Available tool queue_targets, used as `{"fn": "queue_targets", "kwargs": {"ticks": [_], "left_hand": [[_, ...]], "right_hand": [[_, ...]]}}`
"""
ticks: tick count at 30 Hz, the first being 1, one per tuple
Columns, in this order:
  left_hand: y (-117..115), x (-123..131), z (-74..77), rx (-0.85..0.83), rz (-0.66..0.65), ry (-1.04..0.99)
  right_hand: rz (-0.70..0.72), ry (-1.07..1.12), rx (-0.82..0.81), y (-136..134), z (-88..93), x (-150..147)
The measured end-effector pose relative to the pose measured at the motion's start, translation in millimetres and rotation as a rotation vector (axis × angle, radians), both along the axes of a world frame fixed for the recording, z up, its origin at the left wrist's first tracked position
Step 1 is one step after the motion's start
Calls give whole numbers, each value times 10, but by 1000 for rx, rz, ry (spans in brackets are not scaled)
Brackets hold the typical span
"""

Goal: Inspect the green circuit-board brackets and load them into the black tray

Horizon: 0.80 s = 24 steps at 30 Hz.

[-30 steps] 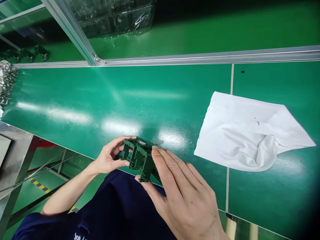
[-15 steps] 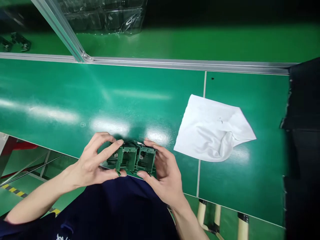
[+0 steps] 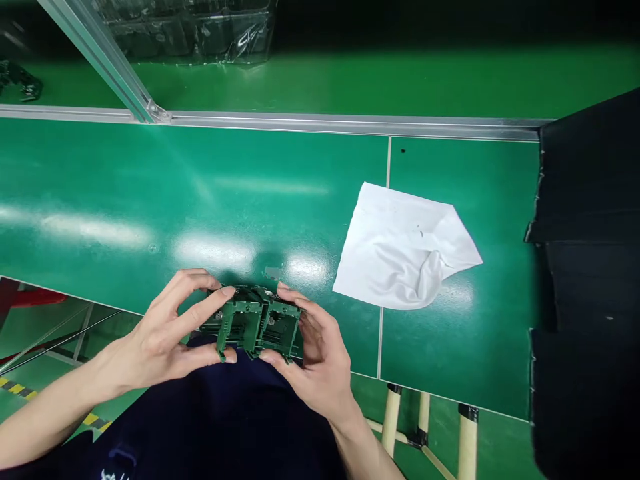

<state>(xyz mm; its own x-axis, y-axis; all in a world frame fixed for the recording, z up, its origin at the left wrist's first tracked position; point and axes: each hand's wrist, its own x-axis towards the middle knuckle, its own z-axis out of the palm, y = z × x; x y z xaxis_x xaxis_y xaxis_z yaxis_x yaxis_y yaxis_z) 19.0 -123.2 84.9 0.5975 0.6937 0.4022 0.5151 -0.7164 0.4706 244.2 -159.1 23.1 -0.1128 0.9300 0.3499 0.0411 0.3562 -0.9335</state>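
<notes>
A dark green plastic housing (image 3: 245, 325) with open box-like compartments is held between both hands, just over the near edge of the bench. My left hand (image 3: 175, 333) grips its left end, index finger along the top and thumb below. Around the right end closes my right hand (image 3: 317, 347), with the thumb at the lower edge and the fingers behind. The far side of the housing is hidden. To the right of the hands, a white cloth (image 3: 400, 247) lies creased on the green bench.
An aluminium rail (image 3: 300, 121) runs along the back of the bench, with a slanted post (image 3: 95, 57) at left. Behind it are clear plastic trays (image 3: 195, 33) and dark green parts (image 3: 23, 80). Black sheeting (image 3: 590, 200) stands on the right.
The view has shifted, so bench and cloth sit further left. Both hands still hold the housing, which appears slightly lower in view and a little tilted.
</notes>
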Motion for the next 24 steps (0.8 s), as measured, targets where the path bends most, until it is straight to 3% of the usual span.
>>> {"fn": "queue_targets", "kwargs": {"ticks": [5, 13, 19, 24], "left_hand": [[14, -20, -47, 30, -41, -77], [16, -11, -111, 57, -28, -125], [-24, -9, -132, -25, 4, -131], [-105, 26, -90, -145, 82, -133]], "right_hand": [[-36, -87, 100, -24, 56, -1], [-15, -108, 96, -23, 53, 32], [-12, -190, -8, -44, 134, 84], [-21, -180, -81, -59, 80, 109]]}}
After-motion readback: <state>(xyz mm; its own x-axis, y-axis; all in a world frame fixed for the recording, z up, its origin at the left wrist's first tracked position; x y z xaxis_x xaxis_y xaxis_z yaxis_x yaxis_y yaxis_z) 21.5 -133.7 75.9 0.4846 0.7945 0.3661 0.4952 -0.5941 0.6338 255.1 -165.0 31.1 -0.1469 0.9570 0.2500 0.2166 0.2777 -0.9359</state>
